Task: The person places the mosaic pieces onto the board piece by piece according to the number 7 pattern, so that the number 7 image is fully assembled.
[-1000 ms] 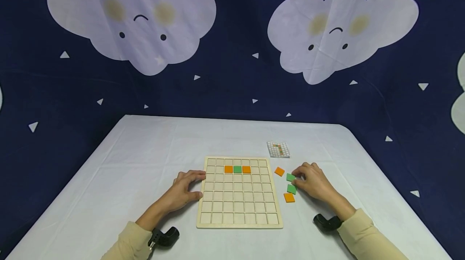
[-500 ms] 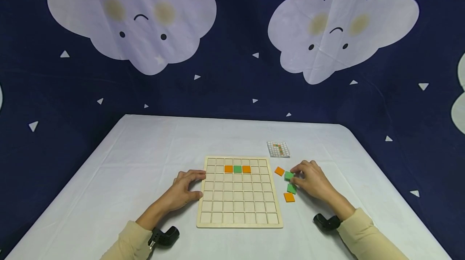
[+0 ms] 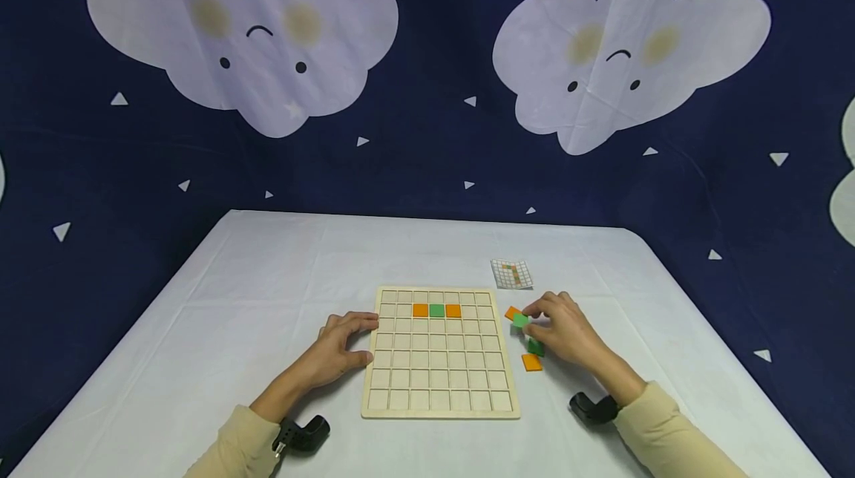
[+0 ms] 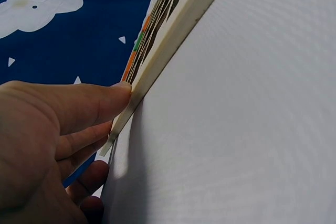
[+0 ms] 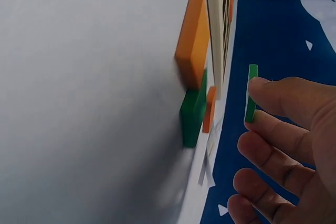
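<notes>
A square wooden grid board (image 3: 439, 364) lies on the white table. In its second row from the far side sit an orange tile (image 3: 420, 311), a green tile (image 3: 437, 311) and another orange tile (image 3: 453, 311), side by side. My left hand (image 3: 327, 355) rests against the board's left edge, its thumb tip right at the rim in the left wrist view. Thumb and forefinger of my right hand (image 3: 568, 329) pinch a loose green tile (image 5: 252, 94), raised above the table to the right of the board. In the head view this tile partly covers a loose orange tile (image 3: 511, 311).
Another green tile (image 3: 536, 347) and a nearer orange tile (image 3: 531, 363) lie on the table just under my right hand. A small printed grid card (image 3: 512, 274) lies beyond the board's far right corner. Behind the table hangs a dark blue cloth (image 3: 427, 181) with clouds.
My right hand has picked up the green tile from the table and moved it left and slightly away, toward the board. My left hand and the board have stayed in place.
</notes>
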`<state>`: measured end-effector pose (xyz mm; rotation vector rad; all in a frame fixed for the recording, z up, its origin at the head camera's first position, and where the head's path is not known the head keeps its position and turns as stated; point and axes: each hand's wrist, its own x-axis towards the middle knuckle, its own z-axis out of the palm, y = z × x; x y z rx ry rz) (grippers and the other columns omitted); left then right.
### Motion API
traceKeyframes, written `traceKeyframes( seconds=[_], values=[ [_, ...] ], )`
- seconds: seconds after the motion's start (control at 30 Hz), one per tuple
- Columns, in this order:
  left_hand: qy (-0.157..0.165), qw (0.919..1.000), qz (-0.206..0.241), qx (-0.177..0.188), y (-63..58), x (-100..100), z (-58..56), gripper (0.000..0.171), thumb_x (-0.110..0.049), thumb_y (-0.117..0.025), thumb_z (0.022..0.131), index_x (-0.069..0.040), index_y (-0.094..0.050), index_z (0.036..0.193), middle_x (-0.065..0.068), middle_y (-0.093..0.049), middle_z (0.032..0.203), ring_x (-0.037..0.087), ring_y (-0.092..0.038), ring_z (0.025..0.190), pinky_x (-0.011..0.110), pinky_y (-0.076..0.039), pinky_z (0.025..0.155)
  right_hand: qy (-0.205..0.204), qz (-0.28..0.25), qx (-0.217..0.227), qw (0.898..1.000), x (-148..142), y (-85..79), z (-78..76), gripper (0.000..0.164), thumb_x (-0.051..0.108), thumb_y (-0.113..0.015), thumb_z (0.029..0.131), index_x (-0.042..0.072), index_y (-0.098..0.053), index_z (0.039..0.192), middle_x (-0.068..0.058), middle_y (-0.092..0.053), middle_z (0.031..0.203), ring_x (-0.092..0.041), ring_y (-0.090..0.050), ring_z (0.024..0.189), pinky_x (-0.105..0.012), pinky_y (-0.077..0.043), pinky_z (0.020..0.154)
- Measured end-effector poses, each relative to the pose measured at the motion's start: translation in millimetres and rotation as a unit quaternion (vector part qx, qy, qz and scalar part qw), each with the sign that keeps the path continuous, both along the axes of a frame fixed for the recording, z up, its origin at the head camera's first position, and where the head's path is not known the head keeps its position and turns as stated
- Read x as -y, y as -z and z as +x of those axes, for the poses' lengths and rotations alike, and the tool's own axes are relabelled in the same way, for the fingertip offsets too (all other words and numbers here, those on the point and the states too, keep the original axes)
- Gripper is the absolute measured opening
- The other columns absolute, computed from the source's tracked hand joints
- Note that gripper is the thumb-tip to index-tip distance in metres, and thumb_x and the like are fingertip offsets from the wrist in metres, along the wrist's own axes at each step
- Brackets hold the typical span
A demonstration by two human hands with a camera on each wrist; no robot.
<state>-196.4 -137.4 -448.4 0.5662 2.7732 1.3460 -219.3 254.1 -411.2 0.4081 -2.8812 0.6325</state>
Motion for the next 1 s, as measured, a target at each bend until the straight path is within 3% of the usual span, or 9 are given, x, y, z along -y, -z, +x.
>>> traceKeyframes(
  seconds=[1.0],
  values=[
    [0.001, 1.0, 0.003, 0.008, 0.5, -1.3, -0.2, 0.048, -0.009, -0.074, 0.074, -0.006, -0.062, 0.12, 0.002, -0.053, 0.136, 0.019, -0.038, 0.111, 0.04, -0.022, 0.092, -0.043, -0.016, -0.028, 0.999, 41.3, -6.8, 3.9, 0.02, 0.021, -0.075, 0.076, 0.013, -0.072, 0.095, 0.003, -0.061, 0.088, -0.014, -0.043, 0.085, -0.032, -0.033, 0.076]
  ],
)
